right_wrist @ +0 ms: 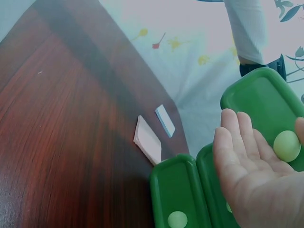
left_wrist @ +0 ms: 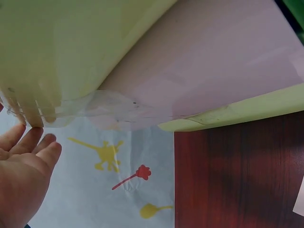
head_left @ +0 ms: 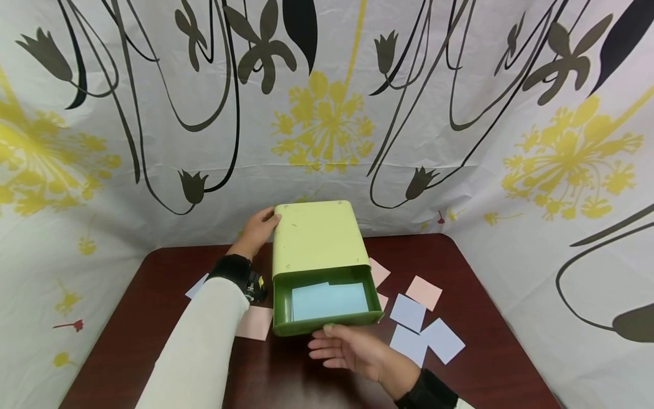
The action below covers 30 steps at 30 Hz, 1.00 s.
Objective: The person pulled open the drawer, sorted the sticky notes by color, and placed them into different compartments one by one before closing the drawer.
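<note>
Head view — paper squares [head_left: 426, 321] flank the drawer [head_left: 327, 309].

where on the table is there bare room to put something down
Free: the near left of the table, between the white sleeve and the left edge, and the far right corner behind the pink note. Crowded: right of the open drawer, where notes scatter, and in front of it, where the right hand sits.
</note>
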{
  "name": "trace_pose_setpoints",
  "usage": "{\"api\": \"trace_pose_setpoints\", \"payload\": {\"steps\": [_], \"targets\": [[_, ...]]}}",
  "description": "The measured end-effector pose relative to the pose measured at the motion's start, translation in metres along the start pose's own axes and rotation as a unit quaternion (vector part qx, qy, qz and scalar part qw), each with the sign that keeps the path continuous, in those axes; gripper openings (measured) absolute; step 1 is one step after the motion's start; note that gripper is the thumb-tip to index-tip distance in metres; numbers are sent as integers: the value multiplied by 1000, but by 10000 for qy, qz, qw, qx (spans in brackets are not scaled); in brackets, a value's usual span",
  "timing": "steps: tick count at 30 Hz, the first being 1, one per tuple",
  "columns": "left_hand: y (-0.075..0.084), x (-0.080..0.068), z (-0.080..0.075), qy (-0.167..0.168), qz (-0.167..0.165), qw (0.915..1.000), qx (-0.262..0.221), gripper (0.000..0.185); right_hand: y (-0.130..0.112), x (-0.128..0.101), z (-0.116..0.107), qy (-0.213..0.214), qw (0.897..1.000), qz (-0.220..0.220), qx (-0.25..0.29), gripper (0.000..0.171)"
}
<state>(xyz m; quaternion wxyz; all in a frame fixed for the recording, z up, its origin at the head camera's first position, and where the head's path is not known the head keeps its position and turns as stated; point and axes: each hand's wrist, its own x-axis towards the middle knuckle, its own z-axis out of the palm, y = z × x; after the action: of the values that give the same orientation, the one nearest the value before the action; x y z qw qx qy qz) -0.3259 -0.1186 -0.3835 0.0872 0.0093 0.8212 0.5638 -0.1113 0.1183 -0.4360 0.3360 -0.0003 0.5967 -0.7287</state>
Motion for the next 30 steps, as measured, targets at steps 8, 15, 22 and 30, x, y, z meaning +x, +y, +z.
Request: {"api": "trace_pose_setpoints", "payload": {"steps": [8,15,22,30], "targets": [[0,-1,-2,-73,-98,9998,-181,58,-3,2,6,52,9999,-12,128,59],[1,-2,-4,-108,-33,9999,20,56,-9,7,9,208,9992,-220,270,60],[1,1,0,-263,63,9995,154,56,-16,14,9,449,9975,-329,431,56],[4,0,0,-286,69,9994,171,57,-29,30,7,691,9961,-360,410,55]]}}
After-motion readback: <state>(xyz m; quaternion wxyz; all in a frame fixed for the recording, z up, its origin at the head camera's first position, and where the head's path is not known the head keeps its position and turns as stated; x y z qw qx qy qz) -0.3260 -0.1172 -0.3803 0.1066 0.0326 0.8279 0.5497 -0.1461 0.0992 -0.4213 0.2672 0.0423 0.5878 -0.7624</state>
